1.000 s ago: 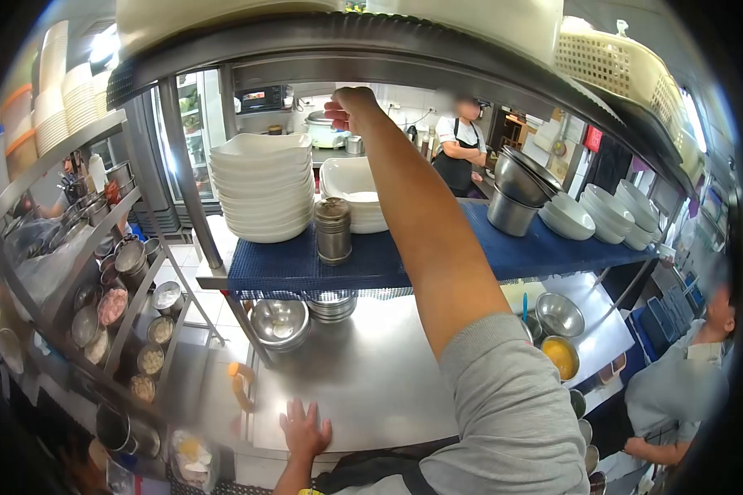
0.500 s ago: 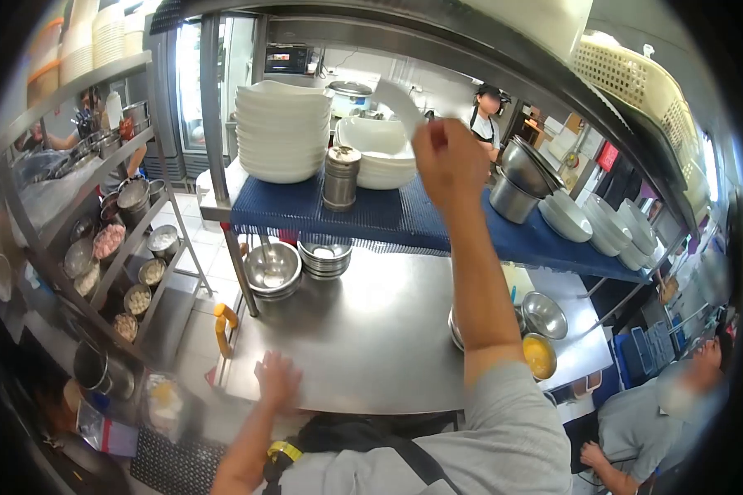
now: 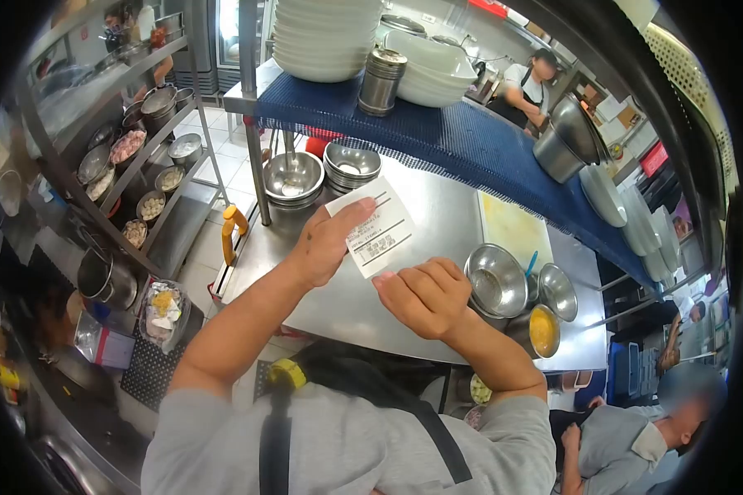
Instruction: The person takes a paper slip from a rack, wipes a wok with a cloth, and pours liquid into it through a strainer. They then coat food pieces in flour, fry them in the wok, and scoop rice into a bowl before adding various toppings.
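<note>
A printed paper receipt (image 3: 385, 233) with a code near its lower edge is held in front of me, above the steel worktable (image 3: 338, 318). My left hand (image 3: 326, 246) is closed on its left side, thumb lying across the print. At the lower edge, my right hand (image 3: 428, 299) has its fingers curled and the thumb against the paper's corner. Beyond the receipt stand stacked steel bowls (image 3: 352, 165) and another steel bowl (image 3: 291, 176) under the shelf.
A blue-matted shelf (image 3: 462, 136) carries white bowls (image 3: 326, 37), a steel shaker (image 3: 382, 81) and steel pots (image 3: 565, 140). To the right are a cutting board (image 3: 512, 223), a steel bowl (image 3: 495, 280) and a yellow-filled container (image 3: 544, 332). A co-worker (image 3: 619, 445) is at lower right; another (image 3: 527, 91) stands behind.
My right hand has come down from above the shelf with the receipt. My left hand has risen from the table's front edge and taken hold of it. The view has tilted downward.
</note>
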Tool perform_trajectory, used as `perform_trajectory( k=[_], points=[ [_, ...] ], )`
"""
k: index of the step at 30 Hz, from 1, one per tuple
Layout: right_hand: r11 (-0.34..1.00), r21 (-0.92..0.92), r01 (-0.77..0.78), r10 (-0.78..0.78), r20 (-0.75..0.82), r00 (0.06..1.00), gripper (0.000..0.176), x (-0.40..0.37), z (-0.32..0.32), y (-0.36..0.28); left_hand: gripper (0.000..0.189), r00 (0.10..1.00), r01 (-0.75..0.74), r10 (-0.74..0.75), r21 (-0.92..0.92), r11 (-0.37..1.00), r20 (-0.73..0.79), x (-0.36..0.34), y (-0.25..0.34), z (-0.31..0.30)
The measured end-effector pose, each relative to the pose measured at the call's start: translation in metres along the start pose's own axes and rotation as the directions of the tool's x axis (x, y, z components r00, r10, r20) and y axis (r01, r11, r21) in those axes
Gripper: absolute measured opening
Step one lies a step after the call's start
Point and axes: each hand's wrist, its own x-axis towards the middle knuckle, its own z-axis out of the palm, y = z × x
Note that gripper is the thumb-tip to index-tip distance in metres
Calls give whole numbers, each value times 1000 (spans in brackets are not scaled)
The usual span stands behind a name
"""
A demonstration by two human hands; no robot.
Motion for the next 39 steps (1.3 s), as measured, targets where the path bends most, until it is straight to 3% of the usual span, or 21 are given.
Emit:
perform_trajectory(
  k=[1,4,10,34,37,39],
  points=[
    [1000,11,-14,14,-9,1000,20,-3,-4,-1,34,998,50,-47,-72,996,42,0,-1,0],
    [999,-14,-48,47,-23,999,18,-11,-9,0,34,987,118,-112,-40,992,117,-2,-2,-2],
    [997,4,-82,82,-34,996,18,-20,-12,1,35,980,130,-134,31,991,148,-3,-9,-2],
    [986,-8,-167,164,-143,976,28,-29,-17,-15,36,977,145,-155,77,986,144,-14,-7,4],
    [990,-58,-125,119,-105,987,41,-25,-17,-15,33,980,140,-146,54,989,137,-13,-8,4],
    [945,75,-319,313,76,947,56,-10,-14,-24,31,1000,14,-8,358,934,-19,-14,-19,-4]
  ],
)
